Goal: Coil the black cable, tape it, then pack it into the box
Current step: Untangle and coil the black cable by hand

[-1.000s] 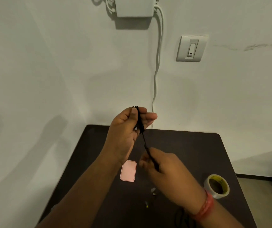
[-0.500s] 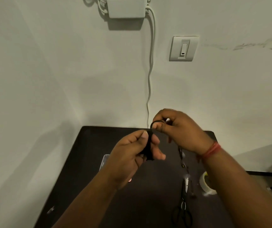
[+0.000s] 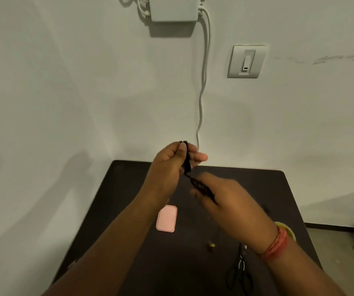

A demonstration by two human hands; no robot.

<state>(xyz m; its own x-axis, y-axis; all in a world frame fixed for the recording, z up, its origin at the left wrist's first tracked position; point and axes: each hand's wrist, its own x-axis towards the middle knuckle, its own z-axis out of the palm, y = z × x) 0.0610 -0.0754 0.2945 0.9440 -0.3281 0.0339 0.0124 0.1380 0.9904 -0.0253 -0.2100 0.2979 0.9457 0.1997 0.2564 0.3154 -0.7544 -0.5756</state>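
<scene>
My left hand is raised above the far edge of the dark table and pinches a small bundle of coiled black cable between thumb and fingers. A loose strand runs down and right from the bundle into my right hand, which grips it lower and is blurred by motion. A small pink box lies flat on the table under my left forearm. The tape roll sits at the table's right side, mostly hidden behind my right wrist.
Black scissors lie on the table near its front right. A small yellowish piece rests mid-table. A white cable hangs down the wall from a white box; a wall switch is to the right.
My right hand dropped from above and behind the left hand to below and right of it, pulling the strand down. My left hand rose with the bundle. The view shifted slightly.
</scene>
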